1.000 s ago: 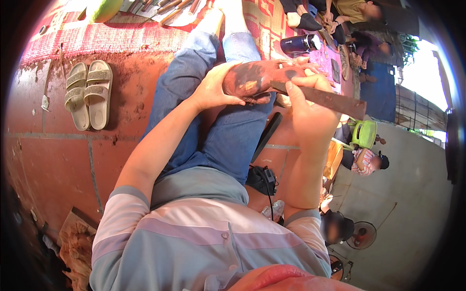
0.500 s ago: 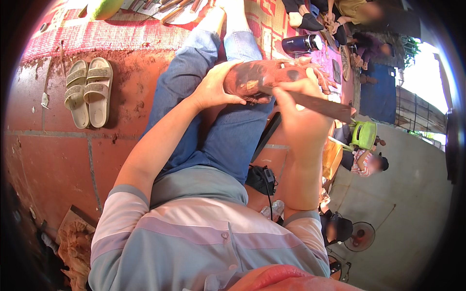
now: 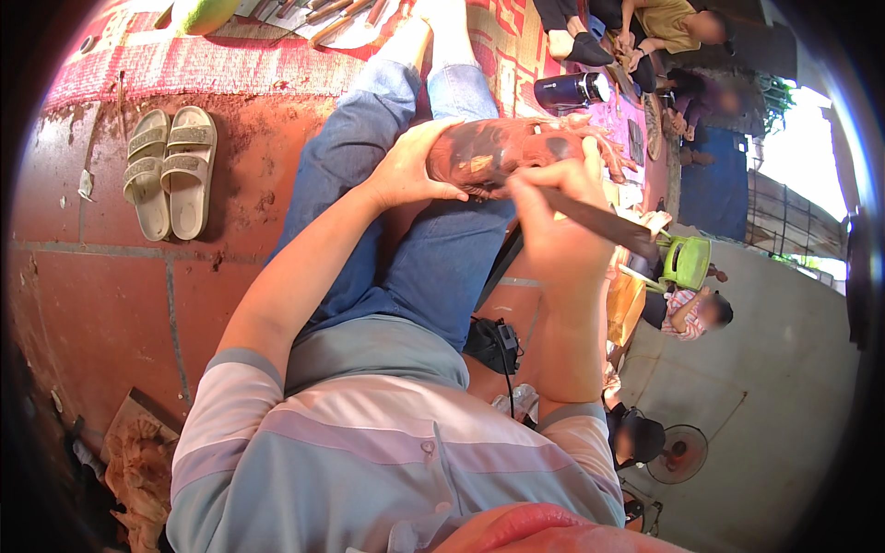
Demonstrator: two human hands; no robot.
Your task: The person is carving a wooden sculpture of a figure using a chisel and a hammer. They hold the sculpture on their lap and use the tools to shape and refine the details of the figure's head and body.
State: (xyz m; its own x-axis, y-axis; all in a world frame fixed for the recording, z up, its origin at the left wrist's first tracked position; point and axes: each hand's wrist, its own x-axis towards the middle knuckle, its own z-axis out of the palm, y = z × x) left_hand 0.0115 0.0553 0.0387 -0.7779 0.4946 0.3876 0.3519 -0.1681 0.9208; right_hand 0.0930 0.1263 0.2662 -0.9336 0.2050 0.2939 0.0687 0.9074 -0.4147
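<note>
A reddish-brown wood carving (image 3: 475, 152) with dark patches and a small pale spot rests over my jeans-covered thighs. My left hand (image 3: 415, 166) grips its left end, thumb along the near side and fingers over the far side. My right hand (image 3: 558, 198) is closed around a flat, dark brown carving tool (image 3: 608, 226), whose wide end sticks out to the right. The tool's working tip is hidden by my fingers, close to the near side of the carving. Branching, root-like carved parts (image 3: 599, 147) show at the carving's right end, beyond my right hand.
Beige sandals (image 3: 175, 175) lie on the red tiles at left. Several wood-handled tools (image 3: 336, 18) and a green fruit (image 3: 203, 14) are on the red mat ahead. A dark blue flask (image 3: 572, 89) lies at right. Other people sit beyond; a green chair (image 3: 687, 261) and a fan (image 3: 678, 453) are further right.
My right hand has shifted slightly left, and the tool's outer end has swung nearer to me. My left hand and the carving stay almost in place.
</note>
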